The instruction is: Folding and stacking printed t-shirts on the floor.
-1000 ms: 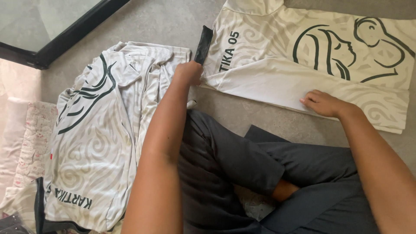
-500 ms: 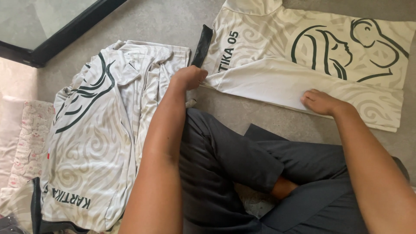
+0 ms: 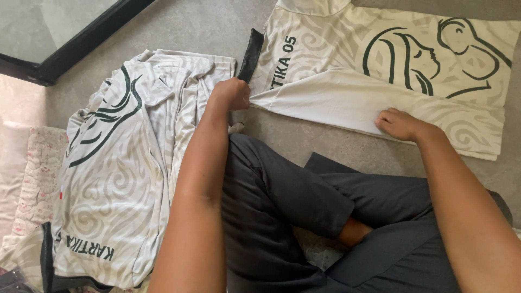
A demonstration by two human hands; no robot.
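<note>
A cream jersey [image 3: 380,70] with dark green line art and a black sleeve cuff lies spread on the grey carpet in front of me. Its near side is folded over as a plain cream band. My left hand [image 3: 232,93] is closed on the left corner of that folded edge, next to the black cuff [image 3: 251,55]. My right hand [image 3: 400,122] rests flat on the same folded edge farther right, fingers together, pressing it down.
A stack of matching cream jerseys [image 3: 116,168] lies at my left. My crossed legs in dark grey trousers [image 3: 304,217] fill the foreground. A black-framed glass panel [image 3: 59,32] sits at the top left, a floral cloth [image 3: 32,179] at the left edge.
Both hands have stayed on the folded edge; the left hand has shifted slightly toward the cuff corner. The jersey has hardly moved.
</note>
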